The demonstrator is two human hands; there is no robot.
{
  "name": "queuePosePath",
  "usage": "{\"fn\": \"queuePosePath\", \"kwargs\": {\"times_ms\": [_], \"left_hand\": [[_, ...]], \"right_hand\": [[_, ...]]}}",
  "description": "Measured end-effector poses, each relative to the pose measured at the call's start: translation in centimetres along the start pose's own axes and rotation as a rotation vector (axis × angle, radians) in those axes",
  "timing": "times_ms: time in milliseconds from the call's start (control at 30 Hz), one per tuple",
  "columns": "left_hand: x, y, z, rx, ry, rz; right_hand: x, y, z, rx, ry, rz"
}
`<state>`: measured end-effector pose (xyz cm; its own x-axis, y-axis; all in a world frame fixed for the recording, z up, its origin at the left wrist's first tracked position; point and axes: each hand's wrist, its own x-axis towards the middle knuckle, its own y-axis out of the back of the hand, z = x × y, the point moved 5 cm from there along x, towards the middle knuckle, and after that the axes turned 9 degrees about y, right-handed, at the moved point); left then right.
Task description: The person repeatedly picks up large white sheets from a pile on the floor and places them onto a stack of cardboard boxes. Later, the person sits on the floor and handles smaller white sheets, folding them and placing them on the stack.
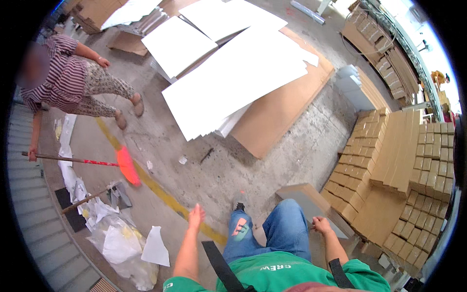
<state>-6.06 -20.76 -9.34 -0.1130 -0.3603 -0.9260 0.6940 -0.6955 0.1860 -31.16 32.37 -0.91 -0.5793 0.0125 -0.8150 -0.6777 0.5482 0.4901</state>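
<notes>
My left hand hangs in the air above the floor, beside the yellow floor line, its fingers loosely stretched with nothing in them. At my right side, my right hand has its fingers curled in and no held thing shows. Nearest to it is a grey-faced cardboard panel, leaning by the stacked boxes. Ahead of me lie large white sheets in uneven piles on a brown cardboard base. Both my hands are apart from these things.
At the left, another person holds a broom with red bristles. A dustpan and a heap of plastic and paper scraps lie below. Stacked small cartons stand at the right, and a shutter lines the left.
</notes>
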Motion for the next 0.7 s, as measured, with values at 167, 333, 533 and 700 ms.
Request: {"fn": "queuePosePath", "kwargs": {"times_ms": [167, 333, 533, 700], "left_hand": [[-0.1, 0.1, 0.1, 0.281, 0.054, 0.043], [0.4, -2.8, 6.7, 0.567, -0.233, 0.113], [4.0, -3.2, 13.3, 0.416, -0.088, 0.196], [7.7, -2.9, 27.0, 0.293, -0.099, 0.304]], "right_hand": [[4.9, 2.9, -10.1, 0.02, 0.109, 0.017], [14.1, 5.9, -19.4, 0.149, 0.035, -0.06], [29.4, 10.6, -33.0, -0.307, 0.474, 0.041], [29.6, 11.8, -44.9, 0.15, 0.265, -0.118]]}}
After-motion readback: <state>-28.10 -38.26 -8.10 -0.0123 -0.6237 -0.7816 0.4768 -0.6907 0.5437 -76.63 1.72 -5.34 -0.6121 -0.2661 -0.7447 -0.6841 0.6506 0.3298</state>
